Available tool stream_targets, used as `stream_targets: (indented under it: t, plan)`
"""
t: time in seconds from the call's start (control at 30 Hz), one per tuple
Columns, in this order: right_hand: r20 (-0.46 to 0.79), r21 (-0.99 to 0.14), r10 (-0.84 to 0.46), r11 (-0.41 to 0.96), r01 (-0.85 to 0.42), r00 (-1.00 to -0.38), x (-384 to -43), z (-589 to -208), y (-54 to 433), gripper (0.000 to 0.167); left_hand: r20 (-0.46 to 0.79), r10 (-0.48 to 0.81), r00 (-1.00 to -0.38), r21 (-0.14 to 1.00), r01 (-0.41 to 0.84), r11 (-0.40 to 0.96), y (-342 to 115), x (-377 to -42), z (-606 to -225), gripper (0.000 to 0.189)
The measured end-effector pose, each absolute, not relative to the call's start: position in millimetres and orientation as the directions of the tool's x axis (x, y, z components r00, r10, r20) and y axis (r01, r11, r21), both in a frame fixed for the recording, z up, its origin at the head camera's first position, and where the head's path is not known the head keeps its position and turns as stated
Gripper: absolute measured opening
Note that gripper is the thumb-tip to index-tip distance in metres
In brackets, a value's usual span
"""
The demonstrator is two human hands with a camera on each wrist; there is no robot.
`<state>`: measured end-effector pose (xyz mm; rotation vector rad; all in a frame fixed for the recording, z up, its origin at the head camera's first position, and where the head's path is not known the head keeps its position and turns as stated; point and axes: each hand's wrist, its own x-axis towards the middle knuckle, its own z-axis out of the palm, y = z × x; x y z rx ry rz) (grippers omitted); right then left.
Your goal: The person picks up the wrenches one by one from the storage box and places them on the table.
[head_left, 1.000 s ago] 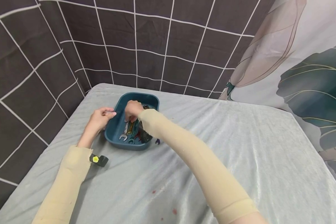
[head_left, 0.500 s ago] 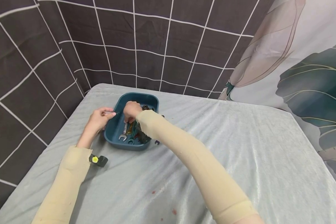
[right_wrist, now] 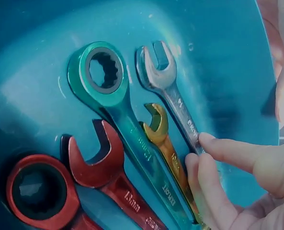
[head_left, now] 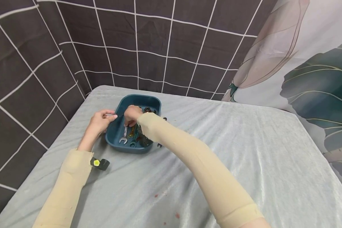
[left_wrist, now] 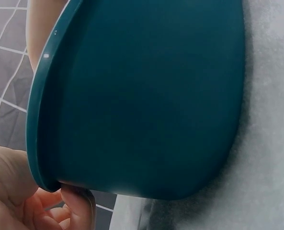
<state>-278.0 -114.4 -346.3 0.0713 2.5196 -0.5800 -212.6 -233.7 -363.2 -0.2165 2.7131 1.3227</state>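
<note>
1. The desk, draped in grey cloth, carries everything; clock directions follow the head view.
2. The blue basin stands upright toward the desk's ten o'clock corner.
3. The left hand is at the basin's nine o'clock, thumb and fingers clamped on the rim, apparently to steady it.
4. The right hand, apart from the left, reaches in from four o'clock and pinches a silver wrench's shaft; the step in hand looks like positioning that wrench among the others.
5. Inside, the silver wrench lies on the basin floor, open end toward seven o'clock. The green wrench, gold wrench and red wrenches lie on its three o'clock side. The next move seems to call for a light, level pinch that leaves the gold one undisturbed.
6. Dark wrench ends show outside the basin at three and four o'clock; the sleeve hides whether they belong to one tool.
</note>
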Motion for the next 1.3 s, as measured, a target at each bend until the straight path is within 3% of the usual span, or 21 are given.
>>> stream_targets:
  t: [0.3,0.87,1.13,1.3]
  plan:
    - [-0.632,-0.324,-0.028,0.917,0.231,-0.774,-278,-337,-127,0.017,-0.155,-0.073,-0.985,0.764,-0.167,0.623,-234,-214,-363,0.045]
    - [-0.712,-0.258,0.088,0.89,0.376,-0.697,-270,-326,-133,0.021,-0.176,-0.089,-0.98,0.766,-0.193,0.613,-234,-214,-362,0.043]
    - [-0.761,-0.207,0.144,0.87,0.447,-0.633,-304,-363,-147,0.018,-0.186,-0.103,-0.977,0.759,-0.209,0.617,-233,-213,-362,0.043]
    - [-0.755,-0.203,0.164,0.863,0.463,-0.635,-308,-371,-149,0.013,-0.18,-0.104,-0.978,0.76,-0.205,0.617,-232,-213,-363,0.044]
